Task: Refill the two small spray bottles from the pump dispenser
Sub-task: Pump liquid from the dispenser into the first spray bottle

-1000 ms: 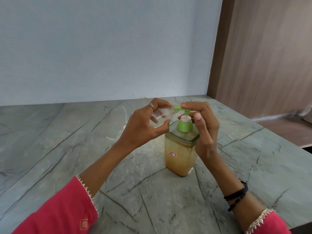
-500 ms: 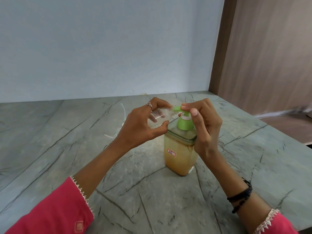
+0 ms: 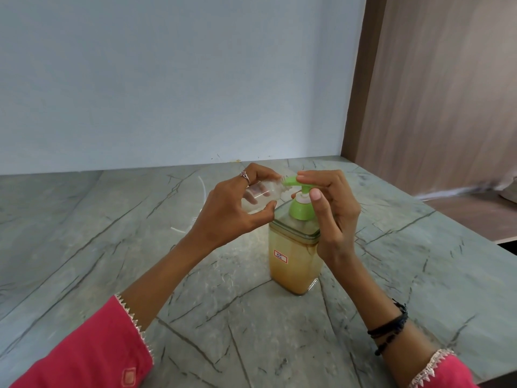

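The grey-green stone countertop with dark veins (image 3: pixel 106 247) fills the lower part of the view, meeting a pale blue wall (image 3: pixel 167 79) behind and a brown wood-grain panel (image 3: pixel 447 93) on the right. On it stands the square clear pump dispenser of amber liquid (image 3: pixel 293 264), upright, with a small red-bordered white label (image 3: pixel 280 256) on its front and a light green pump head (image 3: pixel 300 203) on top.

The left hand (image 3: pixel 232 214) is curled round a small clear plastic spray bottle (image 3: pixel 261 193), fingers above and thumb below. The bottle lies tilted almost on its side in the air, its open neck touching the tip of the green spout. A silver ring (image 3: pixel 244 175) sits on one finger of this hand.

The right hand (image 3: pixel 333 211) is bent over the pump, its fingertips (image 3: pixel 303 177) resting on top of the green head and its thumb lying alongside the white collar; whether the fingers press down or only rest there cannot be told. Black cord bracelets (image 3: pixel 390 329) circle that wrist, and red sleeves with pale trim (image 3: pixel 92 351) cover both forearms.

A thin white tube (image 3: pixel 179 229) lies on the counter behind the left wrist.

Compared with half a second ago, both hands and the bottle keep the same grips, and the pump head stands slightly higher above its collar.
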The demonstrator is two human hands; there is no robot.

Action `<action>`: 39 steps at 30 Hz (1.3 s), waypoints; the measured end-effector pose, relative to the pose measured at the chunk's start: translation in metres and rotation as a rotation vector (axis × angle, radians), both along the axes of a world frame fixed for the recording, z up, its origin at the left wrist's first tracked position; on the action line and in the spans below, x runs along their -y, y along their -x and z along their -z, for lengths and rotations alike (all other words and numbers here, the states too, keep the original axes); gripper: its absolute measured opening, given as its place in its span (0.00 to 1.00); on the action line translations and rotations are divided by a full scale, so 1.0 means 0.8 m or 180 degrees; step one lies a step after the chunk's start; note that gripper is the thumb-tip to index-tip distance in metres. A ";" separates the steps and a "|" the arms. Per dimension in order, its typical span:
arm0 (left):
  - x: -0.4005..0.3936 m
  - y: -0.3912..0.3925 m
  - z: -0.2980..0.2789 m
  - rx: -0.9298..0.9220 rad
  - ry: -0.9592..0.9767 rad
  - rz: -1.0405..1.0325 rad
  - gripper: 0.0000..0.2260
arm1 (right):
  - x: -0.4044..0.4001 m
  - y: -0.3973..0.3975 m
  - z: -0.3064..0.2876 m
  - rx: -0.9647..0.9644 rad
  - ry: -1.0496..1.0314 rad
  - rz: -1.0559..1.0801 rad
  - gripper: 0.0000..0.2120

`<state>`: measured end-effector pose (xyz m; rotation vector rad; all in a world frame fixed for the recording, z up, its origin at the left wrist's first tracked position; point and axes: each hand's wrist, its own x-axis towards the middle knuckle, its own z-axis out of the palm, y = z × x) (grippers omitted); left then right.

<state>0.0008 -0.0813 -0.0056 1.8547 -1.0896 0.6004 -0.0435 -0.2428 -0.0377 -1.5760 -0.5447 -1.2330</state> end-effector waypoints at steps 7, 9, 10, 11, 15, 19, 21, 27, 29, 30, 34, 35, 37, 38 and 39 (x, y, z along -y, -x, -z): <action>-0.001 0.000 0.000 0.0031 -0.0008 0.0029 0.15 | 0.001 0.000 -0.001 0.0012 -0.0040 0.0060 0.11; -0.002 0.000 0.000 0.0038 -0.0012 0.0029 0.15 | 0.001 0.000 -0.002 0.0003 -0.0070 0.0053 0.12; -0.002 0.000 -0.001 0.0040 -0.0012 0.0027 0.15 | 0.001 0.000 -0.002 -0.0004 -0.0085 0.0046 0.12; -0.002 0.000 -0.001 0.0044 -0.0012 0.0027 0.15 | 0.001 0.000 -0.003 -0.0010 -0.0099 0.0039 0.12; -0.002 0.001 -0.002 0.0083 -0.0063 0.0012 0.15 | 0.000 0.000 -0.005 -0.0039 -0.0155 -0.0029 0.11; -0.003 -0.001 0.000 0.0101 -0.0124 0.0020 0.14 | -0.001 0.000 -0.005 -0.0085 -0.0242 0.0036 0.10; -0.004 -0.002 0.001 0.0148 -0.0193 -0.0015 0.14 | -0.002 -0.001 -0.006 -0.0142 -0.0244 0.0104 0.11; -0.004 -0.002 0.002 0.0129 -0.0169 -0.0007 0.14 | -0.002 0.001 -0.005 -0.0048 -0.0094 0.0191 0.10; -0.004 -0.001 -0.001 0.0119 -0.0119 0.0032 0.14 | 0.000 0.000 0.000 0.0021 0.0010 0.0123 0.10; -0.004 0.000 -0.002 0.0121 -0.0102 0.0056 0.14 | 0.000 0.000 0.001 0.0027 0.0024 0.0051 0.09; -0.003 0.001 -0.005 0.0113 -0.0070 0.0110 0.15 | 0.000 -0.002 0.002 0.0064 0.0012 -0.0063 0.10; -0.003 0.001 -0.005 0.0091 -0.0064 0.0101 0.15 | 0.000 -0.001 0.001 0.0060 0.0001 -0.0067 0.09; -0.003 0.002 -0.005 0.0037 -0.0072 0.0077 0.14 | -0.001 0.000 0.000 0.0048 -0.0017 -0.0080 0.09; -0.004 0.002 -0.006 0.0031 -0.0088 0.0066 0.14 | -0.001 0.001 0.000 0.0049 -0.0014 -0.0074 0.09; -0.004 0.002 -0.006 0.0034 -0.0105 0.0058 0.14 | -0.001 0.000 0.000 0.0047 -0.0012 -0.0070 0.10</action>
